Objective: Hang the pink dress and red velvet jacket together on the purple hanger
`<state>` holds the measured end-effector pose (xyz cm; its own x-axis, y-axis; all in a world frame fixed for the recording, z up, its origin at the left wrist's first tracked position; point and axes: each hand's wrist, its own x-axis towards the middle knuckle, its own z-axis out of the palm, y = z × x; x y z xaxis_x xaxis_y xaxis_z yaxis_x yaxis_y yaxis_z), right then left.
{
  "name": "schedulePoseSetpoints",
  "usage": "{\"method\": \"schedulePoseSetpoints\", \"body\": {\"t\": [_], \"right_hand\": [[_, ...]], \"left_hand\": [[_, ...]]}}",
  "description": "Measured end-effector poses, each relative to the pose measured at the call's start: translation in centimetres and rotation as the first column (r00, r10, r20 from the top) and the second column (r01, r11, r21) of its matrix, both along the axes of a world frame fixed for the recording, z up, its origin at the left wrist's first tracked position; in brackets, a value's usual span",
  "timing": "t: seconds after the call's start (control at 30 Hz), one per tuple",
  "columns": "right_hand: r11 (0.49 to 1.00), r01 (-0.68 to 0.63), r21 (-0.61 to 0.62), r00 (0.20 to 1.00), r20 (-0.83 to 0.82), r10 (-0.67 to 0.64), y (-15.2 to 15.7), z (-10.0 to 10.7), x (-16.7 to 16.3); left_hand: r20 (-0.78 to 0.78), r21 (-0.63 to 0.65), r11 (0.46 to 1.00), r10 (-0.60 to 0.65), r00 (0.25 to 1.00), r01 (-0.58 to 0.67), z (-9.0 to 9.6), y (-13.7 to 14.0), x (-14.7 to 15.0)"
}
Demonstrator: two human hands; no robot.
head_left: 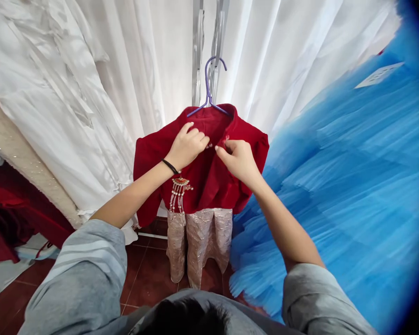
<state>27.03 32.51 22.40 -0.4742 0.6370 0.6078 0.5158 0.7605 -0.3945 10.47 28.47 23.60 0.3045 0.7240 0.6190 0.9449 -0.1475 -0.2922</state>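
A dark red jacket (153, 153) with a stand-up collar hangs on a purple hanger (207, 79). My left hand (188, 145) is closed at the jacket's front edge, just under the collar; a small fastening shows by its fingertips. My right hand (240, 158) pinches the opposite front edge, close to a small reddish knot (225, 138). A gap separates the two edges at the neck. Below my left wrist, a fan-shaped beaded ornament (180, 190) with dangling strands is fixed to the jacket. A shiny pale pink skirt (200, 232) hangs beneath.
A bright blue tulle gown (352, 186) fills the right side, with a white card (379, 75) on it. White garments (56, 107) hang at the left. Behind the hanger are a metal rail (197, 42) and white curtains (265, 46). The floor has red tiles (143, 274).
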Motion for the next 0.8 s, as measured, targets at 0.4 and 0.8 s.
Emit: {"method": "schedulePoseSetpoints", "body": {"t": [0.4, 0.8], "right_hand": [[0.944, -0.309, -0.114, 0.940, 0.111, 0.321, -2.4, -12.7, -6.2], [0.902, 0.394, 0.178, 0.915, 0.017, -0.403, 6.6, -11.8, 1.4]], "left_hand": [[0.115, 0.133, 0.987, -0.108, 0.987, 0.093, -4.5, 0.3, -2.2], [0.660, 0.313, 0.756, 0.262, 0.704, -0.575, -14.7, -1.9, -3.0]]}}
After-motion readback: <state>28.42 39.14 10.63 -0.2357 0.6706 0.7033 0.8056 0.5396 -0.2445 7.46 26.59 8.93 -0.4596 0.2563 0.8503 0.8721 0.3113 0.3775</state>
